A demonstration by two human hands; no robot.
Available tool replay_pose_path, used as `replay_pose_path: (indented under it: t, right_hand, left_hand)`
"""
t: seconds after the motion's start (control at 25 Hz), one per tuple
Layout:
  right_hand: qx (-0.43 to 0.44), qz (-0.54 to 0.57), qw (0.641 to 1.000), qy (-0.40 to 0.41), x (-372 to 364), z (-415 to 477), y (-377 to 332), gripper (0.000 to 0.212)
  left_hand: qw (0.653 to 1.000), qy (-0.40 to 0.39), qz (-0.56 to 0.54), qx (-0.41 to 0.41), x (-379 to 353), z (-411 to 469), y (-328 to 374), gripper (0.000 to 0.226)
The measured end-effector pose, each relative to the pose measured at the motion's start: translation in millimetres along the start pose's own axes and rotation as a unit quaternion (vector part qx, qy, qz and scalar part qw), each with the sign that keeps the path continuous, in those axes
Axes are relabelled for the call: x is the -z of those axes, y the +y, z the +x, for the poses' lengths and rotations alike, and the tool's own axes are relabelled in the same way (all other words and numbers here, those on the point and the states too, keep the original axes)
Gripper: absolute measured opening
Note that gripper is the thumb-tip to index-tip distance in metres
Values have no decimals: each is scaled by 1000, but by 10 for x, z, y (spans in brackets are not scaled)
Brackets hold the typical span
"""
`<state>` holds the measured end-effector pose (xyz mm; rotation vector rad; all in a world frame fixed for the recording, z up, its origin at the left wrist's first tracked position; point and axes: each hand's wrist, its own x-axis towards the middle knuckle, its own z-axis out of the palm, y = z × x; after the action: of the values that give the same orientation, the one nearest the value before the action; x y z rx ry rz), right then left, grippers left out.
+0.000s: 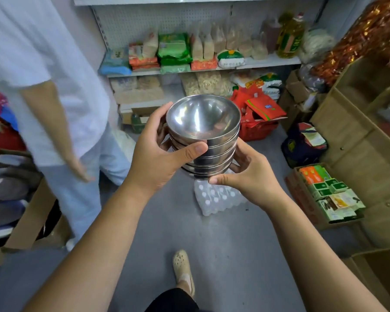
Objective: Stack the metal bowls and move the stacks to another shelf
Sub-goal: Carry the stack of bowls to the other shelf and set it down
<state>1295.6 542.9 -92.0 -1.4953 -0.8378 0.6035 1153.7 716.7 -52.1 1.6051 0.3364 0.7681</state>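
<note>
Stack of bowls (204,122): about five or six metal bowls nested, mouths up, carried in the air at chest height over the floor (212,244). It rests on no shelf. The stack leans slightly toward the far side.

Left hand (153,154): wraps the upper bowls from the left, thumb across the near wall, fingers curled round the far side.

Right hand (248,174): cups the lowest bowls from the right and below, thumb pressed along the bottom rim.

Step in hand, as I judge it: stacking is done for this lot and the carry to the other shelf is under way.

Surroundings: a white shelf (257,64) ahead is full of food packets. A wooden cabinet (351,122) stands at the right. A second person (54,86) stands close on the left. A pack of water bottles (216,199) lies on the floor directly below the stack.

Next move calls for: finding a free shelf edge, not visible here; stepping round the bottles and clear of the person; keeping the stack level so that the smooth bowls do not slide; setting the base down flat before either hand lets go.
</note>
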Motion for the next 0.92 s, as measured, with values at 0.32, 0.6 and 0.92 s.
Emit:
replay_pose_path:
  t: [0.32,0.6,0.92]
  right_hand:
    - [19,30,999,-10,-331,1963,53,97]
    - [22,38,997,-59,-562,3575,270,104]
    - [56,34,993,-95,-479,5955,421,99]
  left_hand:
    - [999,-11,44,-29,718,1778,-265,112]
    - [999,36,34,-19,1273,3018,-683,97]
    - [994,82,60,-32,1708,5090,-1169,105]
